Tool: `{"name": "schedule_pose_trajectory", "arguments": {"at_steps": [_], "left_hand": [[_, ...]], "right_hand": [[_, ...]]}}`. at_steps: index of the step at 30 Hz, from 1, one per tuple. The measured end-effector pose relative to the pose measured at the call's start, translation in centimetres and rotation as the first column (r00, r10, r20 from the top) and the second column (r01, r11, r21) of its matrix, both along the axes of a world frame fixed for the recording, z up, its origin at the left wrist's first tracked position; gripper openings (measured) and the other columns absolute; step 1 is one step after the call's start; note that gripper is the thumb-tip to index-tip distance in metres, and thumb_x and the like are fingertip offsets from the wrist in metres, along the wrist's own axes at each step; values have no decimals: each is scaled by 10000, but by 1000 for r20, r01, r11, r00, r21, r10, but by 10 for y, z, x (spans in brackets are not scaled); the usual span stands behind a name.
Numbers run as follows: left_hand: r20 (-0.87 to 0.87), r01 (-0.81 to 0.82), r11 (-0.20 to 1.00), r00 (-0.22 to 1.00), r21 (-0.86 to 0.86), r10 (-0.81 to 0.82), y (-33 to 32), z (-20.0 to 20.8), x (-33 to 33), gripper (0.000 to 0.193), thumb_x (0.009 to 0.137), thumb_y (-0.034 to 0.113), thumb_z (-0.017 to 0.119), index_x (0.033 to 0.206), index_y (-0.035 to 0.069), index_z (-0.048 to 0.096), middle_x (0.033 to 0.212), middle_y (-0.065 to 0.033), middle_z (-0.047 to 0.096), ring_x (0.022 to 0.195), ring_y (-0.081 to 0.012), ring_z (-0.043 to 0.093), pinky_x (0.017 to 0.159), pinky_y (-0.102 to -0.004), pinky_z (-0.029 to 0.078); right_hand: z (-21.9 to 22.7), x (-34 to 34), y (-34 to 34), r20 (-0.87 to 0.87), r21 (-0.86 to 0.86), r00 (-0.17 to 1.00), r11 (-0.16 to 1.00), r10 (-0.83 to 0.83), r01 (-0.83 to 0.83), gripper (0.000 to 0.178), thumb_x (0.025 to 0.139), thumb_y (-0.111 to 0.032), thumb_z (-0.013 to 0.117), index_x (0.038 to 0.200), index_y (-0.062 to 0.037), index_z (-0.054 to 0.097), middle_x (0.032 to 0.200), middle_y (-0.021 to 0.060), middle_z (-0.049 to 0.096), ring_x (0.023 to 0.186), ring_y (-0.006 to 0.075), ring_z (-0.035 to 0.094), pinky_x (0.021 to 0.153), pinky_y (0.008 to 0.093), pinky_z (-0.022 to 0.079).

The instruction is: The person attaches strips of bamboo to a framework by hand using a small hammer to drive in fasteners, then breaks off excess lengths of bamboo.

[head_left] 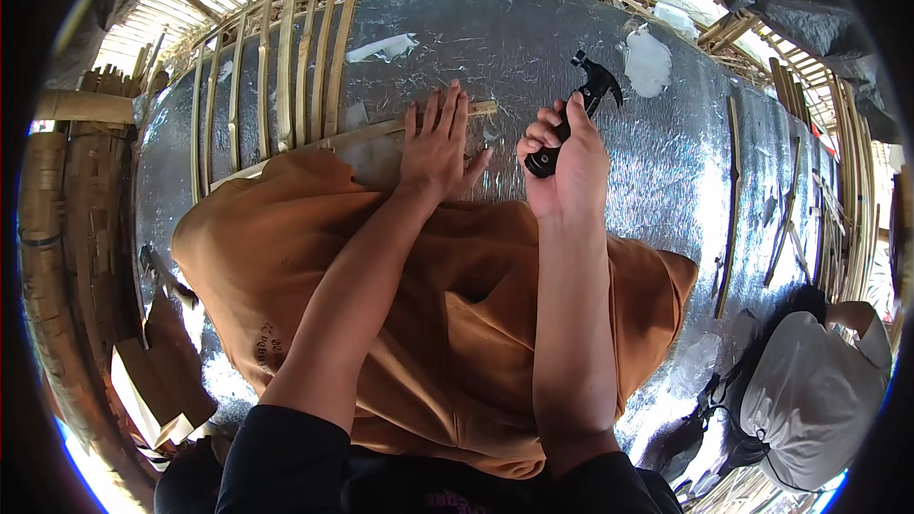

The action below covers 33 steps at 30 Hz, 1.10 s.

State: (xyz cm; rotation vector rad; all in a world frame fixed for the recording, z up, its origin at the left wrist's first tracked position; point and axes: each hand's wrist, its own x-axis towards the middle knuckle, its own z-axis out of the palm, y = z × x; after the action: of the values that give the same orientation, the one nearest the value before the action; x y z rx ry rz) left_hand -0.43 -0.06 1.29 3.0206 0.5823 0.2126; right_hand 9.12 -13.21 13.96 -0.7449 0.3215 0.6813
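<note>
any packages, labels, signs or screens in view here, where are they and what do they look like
No packages, signs or screens show.
Printed mark: small dark lettering on the orange cloth, lower left, beside the left forearm.
Printed lettering: pinkish, on the dark garment at the bottom edge, partly cut off.

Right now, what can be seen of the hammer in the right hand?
The hammer is small and all black, with a claw head that looks like metal and a dark grip. The right hand is clenched around the handle, whose butt end pokes out below the fist. It is raised and tilted, head up and to the right, above the silvery foil sheet. Only the hand touches it.
</note>
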Motion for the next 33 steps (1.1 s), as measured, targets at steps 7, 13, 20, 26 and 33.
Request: {"name": "schedule_pose_trajectory", "arguments": {"at_steps": [7, 13, 20, 26, 33], "left_hand": [[-19, -4, 1000, 1000, 6, 4, -2, 0, 4, 898, 960, 573, 498, 1585, -17, 239, 1680, -161, 203, 1519, -359, 256, 1214, -599, 194], [-1, -6, 1000, 1000, 9, 6, 0, 0, 1, 882, 955, 566, 511, 1575, -15, 275, 1678, -152, 216, 1527, -347, 247, 1208, -613, 199], [-37, -23, 1000, 999, -2, 23, 2, -3, -2, 870, 948, 592, 502, 1580, 25, 306, 1684, -143, 214, 1543, -337, 221, 1221, -622, 179], [7, -30, 999, 1000, -31, 30, 0, -1, 0, 856, 946, 568, 505, 1582, 29, 306, 1681, -168, 207, 1545, -341, 217, 1244, -589, 153], [45, -20, 994, 999, -110, 26, 0, -6, 2, 899, 907, 537, 560, 1589, 24, 275, 1680, -148, 204, 1546, -350, 208, 1246, -591, 150]], "right_hand": [[-10, 3, -3, 23, 52, 999, 998, 28, -29, 142, 1075, -266, 547, 1038, -145, 484, 823, -3, 492, 636, 95, 454, 566, 302, 408], [-11, 0, 1, 81, -20, 993, 996, 87, -86, 169, 1049, -269, 601, 1062, -138, 497, 831, 9, 514, 650, 106, 473, 565, 307, 418], [-10, -14, 17, 229, -317, 923, 920, 311, -231, 184, 1034, -248, 623, 1034, -108, 503, 791, 7, 523, 611, 98, 478, 526, 294, 415], [-27, -23, 28, 302, -525, 847, 818, 438, -235, 171, 1043, -222, 601, 993, -78, 524, 765, -3, 518, 578, 85, 464, 512, 266, 403], [-57, -14, 29, 491, -857, 501, 497, 713, 132, 190, 1049, -232, 591, 1006, -57, 531, 723, 64, 595, 537, 172, 581, 493, 336, 464]]}}
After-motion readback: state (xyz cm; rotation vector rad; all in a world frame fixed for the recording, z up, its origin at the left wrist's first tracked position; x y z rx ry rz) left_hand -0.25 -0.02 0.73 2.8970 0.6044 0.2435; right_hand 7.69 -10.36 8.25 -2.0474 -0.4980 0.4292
